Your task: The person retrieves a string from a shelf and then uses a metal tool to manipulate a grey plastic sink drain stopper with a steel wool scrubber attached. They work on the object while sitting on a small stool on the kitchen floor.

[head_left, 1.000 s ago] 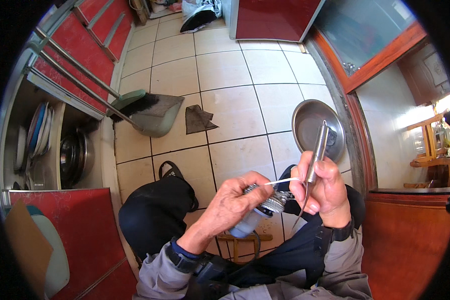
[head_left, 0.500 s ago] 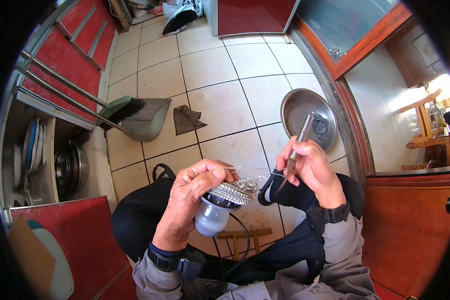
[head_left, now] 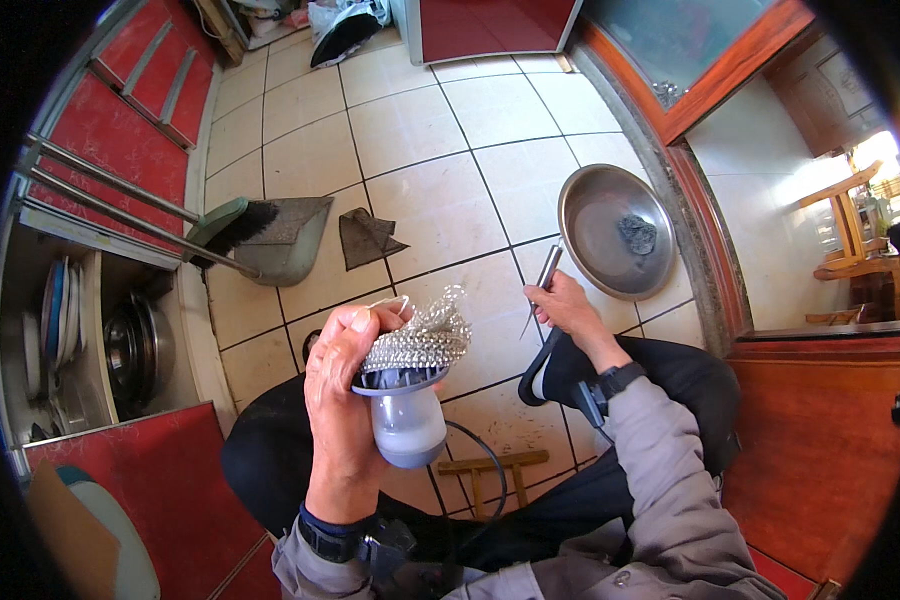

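Note:
My left hand [head_left: 342,395] is closed around a grey-blue, bulb-shaped object [head_left: 408,425] with a wide flange, held upright above my lap. Rows of silver beaded mesh [head_left: 415,345] cover its top, and a loose tuft of it sticks up at the right. A thin pale strand loops by my left fingertips. Off to the right, near my knee, my right hand [head_left: 572,308] grips a slim pointed tool [head_left: 549,265] with a metal handle, its tip toward the floor. The tool's exact kind cannot be made out.
A steel basin [head_left: 590,245] holding a dark lump [head_left: 637,235] stands on the tiles at right. A dustpan with brush [head_left: 295,245] and a dark cloth [head_left: 368,240] lie at left. Below my hands is a small wooden frame [head_left: 495,462], with a black cable [head_left: 490,455] beside it.
My right hand has moved right and away from the mesh with the tool, which now points down lower. The strand stretched between my hands is slack. My left hand has shifted slightly left.

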